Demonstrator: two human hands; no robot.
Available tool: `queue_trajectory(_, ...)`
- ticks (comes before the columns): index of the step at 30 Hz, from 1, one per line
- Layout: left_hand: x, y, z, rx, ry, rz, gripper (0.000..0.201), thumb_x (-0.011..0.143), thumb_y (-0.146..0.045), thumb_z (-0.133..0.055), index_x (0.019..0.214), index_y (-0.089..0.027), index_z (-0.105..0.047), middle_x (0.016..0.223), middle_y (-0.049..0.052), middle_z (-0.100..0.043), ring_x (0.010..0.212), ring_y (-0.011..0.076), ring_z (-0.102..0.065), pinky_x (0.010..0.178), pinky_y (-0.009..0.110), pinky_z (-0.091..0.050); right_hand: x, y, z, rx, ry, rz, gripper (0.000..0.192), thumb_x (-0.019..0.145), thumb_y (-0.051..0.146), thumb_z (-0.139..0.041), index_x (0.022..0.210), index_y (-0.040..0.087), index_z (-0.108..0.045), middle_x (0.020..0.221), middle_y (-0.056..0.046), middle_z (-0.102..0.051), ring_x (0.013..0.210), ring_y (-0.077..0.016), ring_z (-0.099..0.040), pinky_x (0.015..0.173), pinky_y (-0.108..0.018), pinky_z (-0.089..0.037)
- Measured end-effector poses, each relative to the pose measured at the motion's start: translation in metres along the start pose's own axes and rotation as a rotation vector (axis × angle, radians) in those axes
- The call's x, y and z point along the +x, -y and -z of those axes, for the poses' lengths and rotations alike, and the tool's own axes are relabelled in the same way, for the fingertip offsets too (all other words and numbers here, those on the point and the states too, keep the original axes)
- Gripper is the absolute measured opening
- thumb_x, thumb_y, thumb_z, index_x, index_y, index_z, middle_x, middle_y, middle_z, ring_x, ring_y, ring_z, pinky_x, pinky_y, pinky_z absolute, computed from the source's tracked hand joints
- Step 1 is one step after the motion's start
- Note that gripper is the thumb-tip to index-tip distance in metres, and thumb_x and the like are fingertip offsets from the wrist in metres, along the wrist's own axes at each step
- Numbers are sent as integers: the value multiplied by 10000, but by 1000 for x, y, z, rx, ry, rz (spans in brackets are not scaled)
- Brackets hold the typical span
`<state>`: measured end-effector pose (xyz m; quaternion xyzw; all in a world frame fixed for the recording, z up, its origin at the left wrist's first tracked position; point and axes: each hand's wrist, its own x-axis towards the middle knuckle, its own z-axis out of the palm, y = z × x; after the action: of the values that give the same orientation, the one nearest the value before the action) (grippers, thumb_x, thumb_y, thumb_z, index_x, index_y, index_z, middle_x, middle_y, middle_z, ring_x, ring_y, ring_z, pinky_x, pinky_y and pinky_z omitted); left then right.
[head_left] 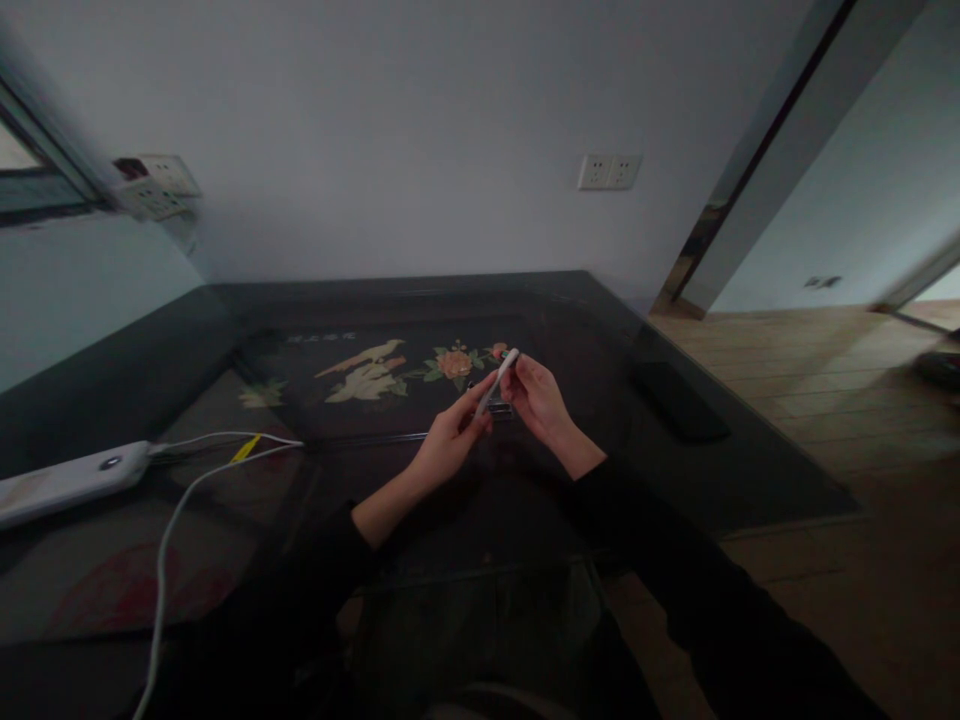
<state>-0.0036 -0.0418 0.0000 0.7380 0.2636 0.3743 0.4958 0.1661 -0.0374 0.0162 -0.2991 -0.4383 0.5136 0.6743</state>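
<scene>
Above the dark table, both hands meet around a thin, flat, white-edged object [496, 384], tilted with its upper end to the right. Its kind is hard to make out because it shows nearly edge-on. My left hand [452, 432] is closed around its lower left part. At the upper end, my right hand [538, 402] has its fingers bent against it. A small reddish spot shows beside the upper tip. The right hand's fingertips are partly hidden behind the object.
The glossy dark table [480, 530] carries a bird-and-flower picture [375, 372]. A black flat slab [679, 400] lies at right. At left are a white power strip [82, 478] and a white cable [163, 560] with a yellow tag. Wall sockets [610, 171] are behind.
</scene>
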Motion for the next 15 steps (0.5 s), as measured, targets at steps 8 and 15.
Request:
queue_trajectory(8, 3, -1, 1, -35, -47, 11, 616, 933, -245, -533, 1527, -256, -370, 772, -13, -553, 606, 91, -417, 594, 223, -382, -1, 4, -3, -3, -11, -1, 486, 637, 640, -794, 818, 201, -688, 616, 41, -523, 528, -84, -430, 489, -238, -364)
queue_trajectory(15, 4, 1, 4, -81, -105, 28, 623, 919, -220, -552, 1520, -234, -390, 738, -11, -546, 595, 97, -405, 560, 227, -350, -1, 4, -3, -50, 1, 27, 460, 677, 646, -763, 763, 216, -622, 606, 38, -529, 512, -86, -417, 478, -249, -327)
